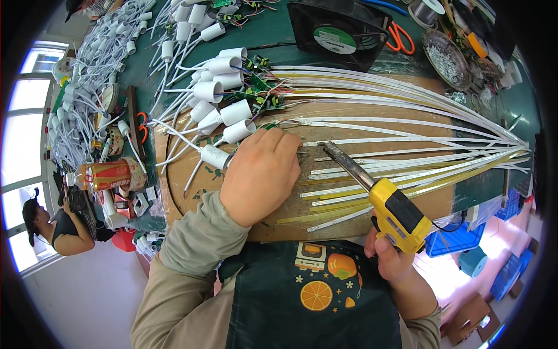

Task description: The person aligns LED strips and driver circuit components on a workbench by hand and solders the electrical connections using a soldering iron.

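Soldering iron [390,205], yellow-handled, sits at about four o'clock from the middle of the bench, gripped in the right hand [390,256] with the fingers wrapped closed round the handle. Its dark tip [325,146] slants up toward ten o'clock and ends just beside the left hand [261,174]. That hand lies knuckles-up on the brown board [192,186], fingers curled down and pinching something small at the near end of an LED strip [372,141]; what exactly it pinches I cannot tell.

To do this joint well, I'd judge the left hand should pin the wire and strip end flat and dead still, fingertips kept back from the hot tip, while the iron touches pad and wire together, briefly, then lifts straight off.

Farther out, at twelve o'clock from the left hand, white lamp sockets [235,111] with small green circuit boards [260,93] fan out, and the strips sweep away toward three o'clock. Beyond them stands a black fan [337,32], with orange scissors [400,36] beside it.

The joint itself is hidden under the fingers, any solder wire is too small to make out, and the bench's far edge bends into the dark rim.
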{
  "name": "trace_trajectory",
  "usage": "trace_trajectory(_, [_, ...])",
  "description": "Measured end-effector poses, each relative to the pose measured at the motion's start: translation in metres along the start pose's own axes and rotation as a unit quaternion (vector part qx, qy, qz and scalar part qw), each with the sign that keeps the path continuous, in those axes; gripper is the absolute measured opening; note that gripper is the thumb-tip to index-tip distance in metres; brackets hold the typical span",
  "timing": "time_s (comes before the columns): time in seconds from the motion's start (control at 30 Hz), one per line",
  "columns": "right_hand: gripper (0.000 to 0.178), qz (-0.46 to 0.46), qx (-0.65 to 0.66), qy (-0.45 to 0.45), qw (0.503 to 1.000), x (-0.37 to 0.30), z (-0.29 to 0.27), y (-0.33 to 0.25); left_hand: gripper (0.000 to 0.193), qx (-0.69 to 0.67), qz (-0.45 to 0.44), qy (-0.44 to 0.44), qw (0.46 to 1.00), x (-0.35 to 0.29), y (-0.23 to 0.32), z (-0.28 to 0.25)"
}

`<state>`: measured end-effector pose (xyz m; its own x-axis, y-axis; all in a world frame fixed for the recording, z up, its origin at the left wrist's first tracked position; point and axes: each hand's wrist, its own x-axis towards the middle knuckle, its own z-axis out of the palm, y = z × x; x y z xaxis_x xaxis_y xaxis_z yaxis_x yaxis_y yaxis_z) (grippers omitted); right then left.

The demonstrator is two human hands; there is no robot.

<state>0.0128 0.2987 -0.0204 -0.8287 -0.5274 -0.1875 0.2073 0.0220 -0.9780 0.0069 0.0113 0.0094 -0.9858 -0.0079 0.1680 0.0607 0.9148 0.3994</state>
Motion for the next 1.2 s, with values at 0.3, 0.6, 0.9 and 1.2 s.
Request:
trace_trajectory(0.3, [0.060,0.006,0.001,0.001,1.000,0.000,0.000,-0.001,0.012,-0.081,-0.013,0.003,0.997,0.003,-0.005,-0.002])
trace_trajectory(0.6, [0.060,0.005,-0.001,-0.004,1.000,0.002,0.001,-0.003,0.008,-0.075,0.004,0.029,0.997,0.004,-0.007,0.001])
trace_trajectory(0.9, [0.058,0.000,0.001,0.000,1.000,0.003,0.001,-0.003,0.009,0.007,0.020,0.009,1.000,0.005,-0.005,0.002])
trace_trajectory(1.2, [0.056,-0.026,-0.009,-0.011,1.000,0.002,0.000,0.000,0.013,0.025,0.080,-0.011,0.996,0.007,-0.013,0.000])
